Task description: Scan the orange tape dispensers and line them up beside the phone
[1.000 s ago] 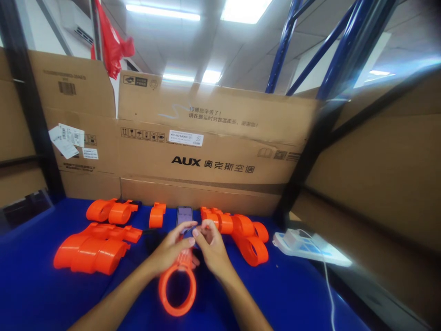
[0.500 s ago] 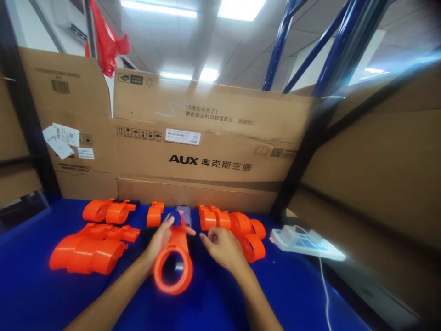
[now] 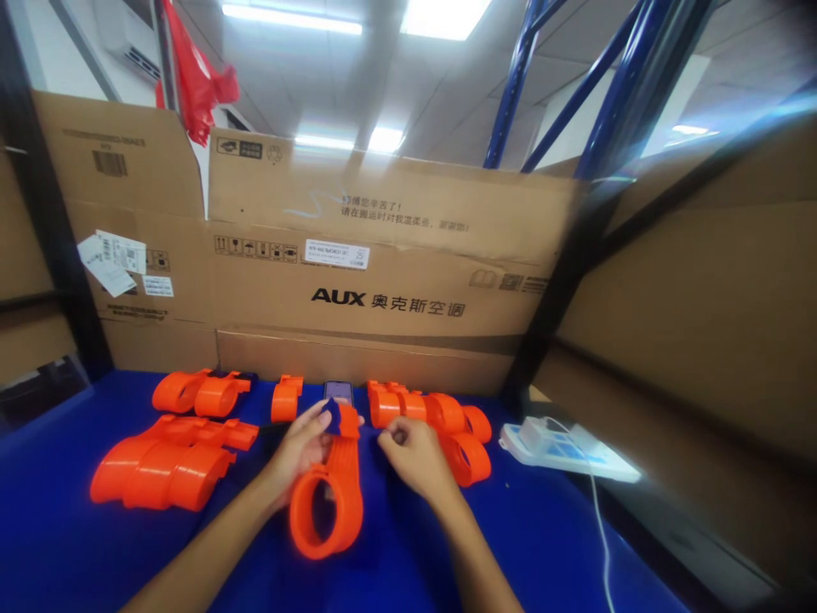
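My left hand [image 3: 294,455] is closed round the upper part of an orange plastic tape dispenser [image 3: 350,511]. Its round ring hangs toward me and holds no tape roll. A dark blue piece [image 3: 333,417] shows at the dispenser's top, by my left thumb. To the right, apart from the dispenser, is my right hand [image 3: 414,455], its fingers curled into a pinch. Whatever may be between those fingertips is too small or hidden to make out. Just beyond my right hand stand several more orange tape dispensers [image 3: 445,415].
More orange dispensers lie at left [image 3: 175,468] and back left [image 3: 217,396], with a single dispenser [image 3: 285,398] near a phone [image 3: 339,392]. A white power strip [image 3: 568,451] with a cable lies at right. A cardboard wall [image 3: 383,255] closes off the back of the blue table [image 3: 255,562].
My left hand has turned the dispenser, so its ring now shows more of its side and sits slightly lower and to the right. My right hand has shifted a little right, fingers still curled.
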`<control>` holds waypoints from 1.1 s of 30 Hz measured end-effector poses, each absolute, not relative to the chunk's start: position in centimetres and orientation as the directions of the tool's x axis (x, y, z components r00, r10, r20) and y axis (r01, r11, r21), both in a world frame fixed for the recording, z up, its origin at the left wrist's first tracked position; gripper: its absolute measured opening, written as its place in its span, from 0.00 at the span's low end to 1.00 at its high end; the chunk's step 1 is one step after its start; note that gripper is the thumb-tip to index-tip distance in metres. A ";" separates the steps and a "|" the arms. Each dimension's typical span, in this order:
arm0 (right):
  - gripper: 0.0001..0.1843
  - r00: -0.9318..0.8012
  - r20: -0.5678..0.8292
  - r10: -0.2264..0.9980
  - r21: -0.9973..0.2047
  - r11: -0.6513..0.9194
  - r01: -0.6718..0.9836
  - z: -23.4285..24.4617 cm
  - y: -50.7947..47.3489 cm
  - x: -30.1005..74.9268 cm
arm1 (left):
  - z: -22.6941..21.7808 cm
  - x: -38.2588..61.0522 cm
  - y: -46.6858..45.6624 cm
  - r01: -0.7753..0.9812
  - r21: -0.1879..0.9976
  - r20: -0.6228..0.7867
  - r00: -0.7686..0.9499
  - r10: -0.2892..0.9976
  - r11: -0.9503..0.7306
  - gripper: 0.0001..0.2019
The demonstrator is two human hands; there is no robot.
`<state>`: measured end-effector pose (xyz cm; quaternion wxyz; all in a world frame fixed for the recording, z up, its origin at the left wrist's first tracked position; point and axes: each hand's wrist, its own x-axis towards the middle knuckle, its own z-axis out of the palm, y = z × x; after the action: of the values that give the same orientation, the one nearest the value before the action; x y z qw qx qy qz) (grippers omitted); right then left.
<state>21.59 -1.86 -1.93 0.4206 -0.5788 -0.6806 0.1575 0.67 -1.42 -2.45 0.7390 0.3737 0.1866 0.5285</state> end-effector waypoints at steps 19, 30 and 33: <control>0.19 0.197 0.493 0.847 -0.866 0.456 0.207 -1.9 -1.5 20.2 | -2.6 0.7 -1.4 -0.632 0.770 0.176 0.338 0.925 0.084 0.18; 0.21 -0.167 0.416 0.894 -0.902 0.429 0.047 0.8 -3.9 19.5 | -2.7 0.9 -1.5 -0.669 0.743 0.219 0.268 0.938 0.018 0.17; 0.22 -0.220 0.438 0.872 -0.884 0.462 0.073 1.0 -4.2 19.9 | -2.8 0.9 -1.4 -0.666 0.746 0.216 0.264 0.940 0.016 0.17</control>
<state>19.90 -4.17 1.04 0.5191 -0.3475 -0.6794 0.3849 0.90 -1.45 -2.77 0.6910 0.3934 0.1744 0.5808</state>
